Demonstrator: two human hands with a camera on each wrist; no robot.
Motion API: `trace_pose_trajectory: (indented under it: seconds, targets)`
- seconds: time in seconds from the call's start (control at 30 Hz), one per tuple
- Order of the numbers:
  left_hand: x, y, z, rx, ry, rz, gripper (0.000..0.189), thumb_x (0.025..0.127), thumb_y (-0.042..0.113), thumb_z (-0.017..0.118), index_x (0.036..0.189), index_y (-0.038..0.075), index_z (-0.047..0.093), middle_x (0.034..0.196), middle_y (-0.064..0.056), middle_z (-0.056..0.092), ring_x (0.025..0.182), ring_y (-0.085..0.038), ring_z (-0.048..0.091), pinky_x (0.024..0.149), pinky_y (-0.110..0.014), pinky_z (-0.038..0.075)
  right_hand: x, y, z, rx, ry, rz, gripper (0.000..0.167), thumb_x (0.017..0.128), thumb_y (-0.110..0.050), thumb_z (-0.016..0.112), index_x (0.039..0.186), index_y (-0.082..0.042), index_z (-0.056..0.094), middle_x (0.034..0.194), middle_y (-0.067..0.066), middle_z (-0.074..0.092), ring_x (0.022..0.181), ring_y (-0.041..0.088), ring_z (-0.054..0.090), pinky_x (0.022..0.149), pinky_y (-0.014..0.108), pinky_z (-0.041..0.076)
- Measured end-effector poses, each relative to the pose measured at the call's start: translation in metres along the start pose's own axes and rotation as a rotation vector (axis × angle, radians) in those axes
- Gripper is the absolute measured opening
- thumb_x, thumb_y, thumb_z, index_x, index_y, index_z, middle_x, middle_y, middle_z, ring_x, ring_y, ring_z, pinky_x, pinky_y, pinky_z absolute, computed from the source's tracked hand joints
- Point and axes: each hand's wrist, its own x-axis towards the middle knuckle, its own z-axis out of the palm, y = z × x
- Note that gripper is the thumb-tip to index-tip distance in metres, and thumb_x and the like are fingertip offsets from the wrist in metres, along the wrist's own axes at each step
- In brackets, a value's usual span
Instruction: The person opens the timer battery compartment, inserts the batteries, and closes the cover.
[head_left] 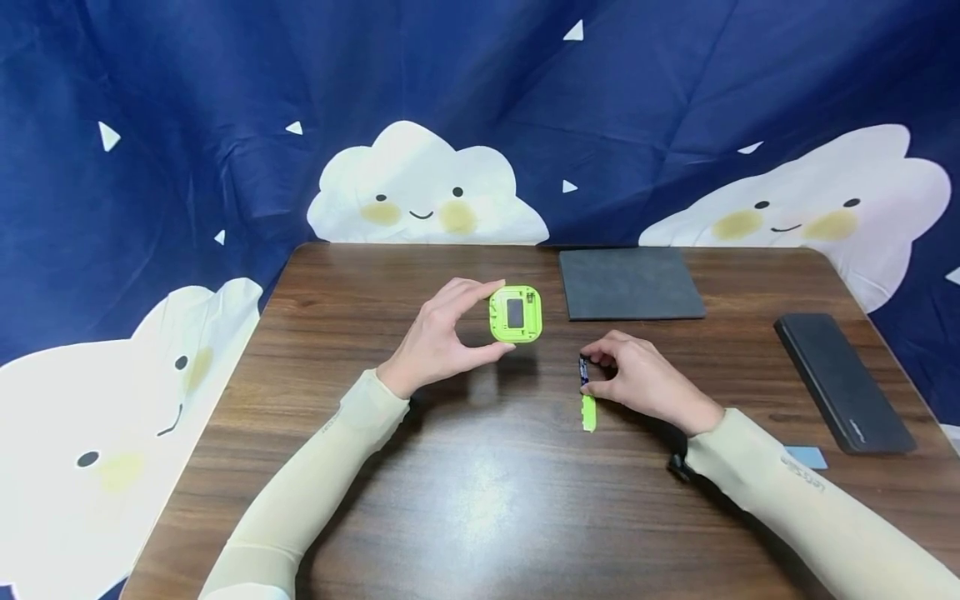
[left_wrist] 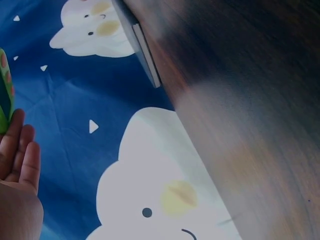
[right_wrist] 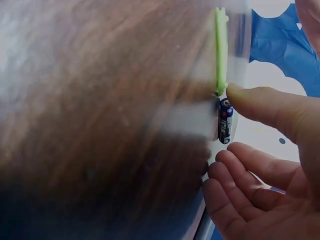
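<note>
My left hand (head_left: 450, 333) holds up a square lime-green electronic device (head_left: 536, 321) between thumb and fingers. Its bare battery slot and a dark rectangle at its middle face the head camera. At the edge of the left wrist view, only a sliver of the device (left_wrist: 6, 95) shows beside the fingers. My right hand (head_left: 637, 375) pinches a small dark battery (right_wrist: 226, 122) by its ends, low over the table, thumb at one end and index finger at the other. A narrow lime-green battery cover (head_left: 589, 414) lies just nearer than the battery.
A dark grey flat notebook-like slab (head_left: 630, 283) lies at the table's back. To the right are a long black case (head_left: 843, 383) and a light blue flat piece (head_left: 806, 457), partly behind the right sleeve. A blue cloud-patterned curtain (head_left: 450, 67) hangs behind the wooden table (head_left: 420, 517).
</note>
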Motion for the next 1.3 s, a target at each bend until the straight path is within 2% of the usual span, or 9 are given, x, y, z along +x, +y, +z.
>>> trace_pose_trajectory:
  seconds: [0.4, 0.53, 0.7, 0.97, 1.07, 1.2, 1.3]
  targets:
    - [-0.001, -0.002, 0.0, 0.005, 0.001, 0.001, 0.083, 0.08, 0.028, 0.102, 0.153, 0.009, 0.068, 0.135, -0.01, 0.077, 0.126, -0.024, 0.069, 0.109, -0.044, 0.062, 0.005, -0.002, 0.001, -0.033, -0.037, 0.002, 0.042, 0.086, -0.019, 0.095, 0.122, -0.003, 0.079, 0.108, 0.006, 0.073, 0.099, 0.022, 0.069, 0.089, 0.042, 0.059]
    - [-0.001, -0.003, 0.001, 0.004, -0.001, -0.006, 0.083, 0.08, 0.028, 0.102, 0.153, 0.009, 0.068, 0.134, -0.01, 0.078, 0.125, -0.024, 0.069, 0.108, -0.044, 0.062, 0.006, -0.001, 0.001, -0.041, -0.039, -0.007, 0.04, 0.087, -0.02, 0.094, 0.12, -0.003, 0.08, 0.107, 0.006, 0.072, 0.097, 0.021, 0.068, 0.087, 0.042, 0.058]
    - [-0.001, -0.003, 0.001, 0.004, -0.001, 0.002, 0.082, 0.08, 0.028, 0.102, 0.152, 0.008, 0.068, 0.133, -0.01, 0.078, 0.125, -0.025, 0.07, 0.107, -0.044, 0.062, 0.008, -0.007, -0.006, -0.008, -0.014, 0.024, 0.038, 0.089, -0.025, 0.094, 0.12, -0.007, 0.08, 0.109, 0.006, 0.074, 0.1, 0.021, 0.069, 0.089, 0.041, 0.057]
    - [0.0, -0.004, -0.001, 0.007, -0.001, 0.002, 0.083, 0.08, 0.028, 0.102, 0.153, 0.008, 0.068, 0.135, -0.01, 0.078, 0.126, -0.025, 0.07, 0.109, -0.044, 0.062, 0.014, -0.046, -0.041, 0.066, 0.097, -0.008, 0.039, 0.092, -0.032, 0.093, 0.126, -0.016, 0.081, 0.113, 0.004, 0.076, 0.105, 0.02, 0.068, 0.092, 0.041, 0.055]
    - [0.0, -0.003, -0.001, 0.003, -0.002, 0.0, 0.082, 0.08, 0.029, 0.101, 0.153, 0.009, 0.068, 0.134, -0.01, 0.078, 0.127, -0.025, 0.069, 0.11, -0.043, 0.061, 0.015, -0.064, -0.052, 0.097, 0.135, -0.04, 0.04, 0.093, -0.031, 0.093, 0.128, -0.018, 0.08, 0.115, 0.001, 0.075, 0.107, 0.018, 0.068, 0.092, 0.036, 0.054]
    - [0.001, -0.003, -0.002, 0.001, 0.0, 0.0, 0.082, 0.081, 0.028, 0.101, 0.153, 0.008, 0.068, 0.134, -0.01, 0.078, 0.127, -0.024, 0.069, 0.11, -0.043, 0.061, 0.017, -0.084, -0.059, 0.126, 0.174, -0.113, 0.041, 0.092, -0.029, 0.095, 0.129, -0.019, 0.08, 0.118, -0.002, 0.075, 0.107, 0.016, 0.068, 0.091, 0.029, 0.054]
    - [0.001, -0.002, -0.002, -0.004, 0.005, 0.005, 0.081, 0.081, 0.028, 0.101, 0.152, 0.008, 0.068, 0.134, -0.01, 0.078, 0.127, -0.024, 0.069, 0.11, -0.042, 0.061, 0.019, -0.094, -0.058, 0.13, 0.19, -0.16, 0.043, 0.09, -0.027, 0.096, 0.129, -0.019, 0.08, 0.117, -0.004, 0.074, 0.107, 0.014, 0.067, 0.091, 0.03, 0.055]
